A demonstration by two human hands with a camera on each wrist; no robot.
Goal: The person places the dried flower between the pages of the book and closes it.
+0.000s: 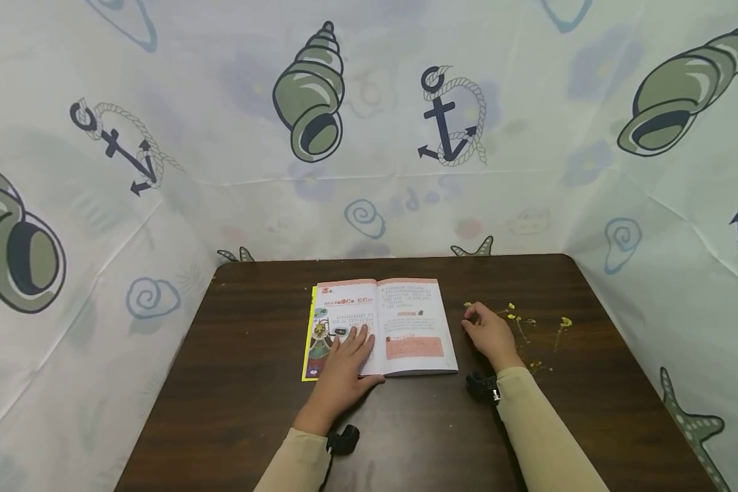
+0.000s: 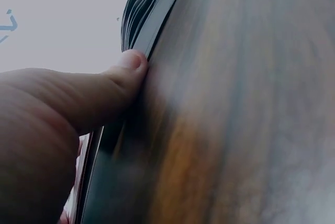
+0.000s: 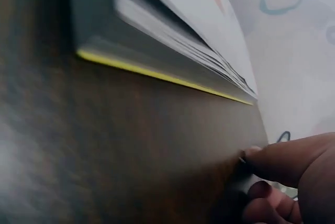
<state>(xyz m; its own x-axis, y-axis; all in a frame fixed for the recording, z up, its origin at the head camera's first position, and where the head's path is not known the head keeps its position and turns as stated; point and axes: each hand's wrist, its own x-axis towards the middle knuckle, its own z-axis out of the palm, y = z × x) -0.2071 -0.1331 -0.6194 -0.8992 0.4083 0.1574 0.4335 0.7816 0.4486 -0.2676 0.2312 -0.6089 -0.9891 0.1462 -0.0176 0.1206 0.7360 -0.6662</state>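
Observation:
An open book (image 1: 412, 321) with printed pages and a yellow cover edge lies on the dark wooden table. Spread over its left page is my left hand (image 1: 343, 369), fingers straight, its thumb along the lower edge. In the left wrist view that thumb (image 2: 118, 85) touches the edge of the page stack. Right of the book, my right hand (image 1: 490, 335) has curled fingers and pinches a small yellow flower (image 1: 467, 305), mostly hidden by the fingers. Something thin shows at the fingertips (image 3: 254, 152) in the right wrist view, too blurred to make out.
Several small yellow flowers on thin stems lie right of the right hand, among them one flower (image 1: 566, 322) set apart. Tiny bits dot the table (image 1: 240, 410). A patterned cloth (image 1: 375, 137) surrounds the table's back and sides. Each wrist wears a black camera band (image 1: 482, 386).

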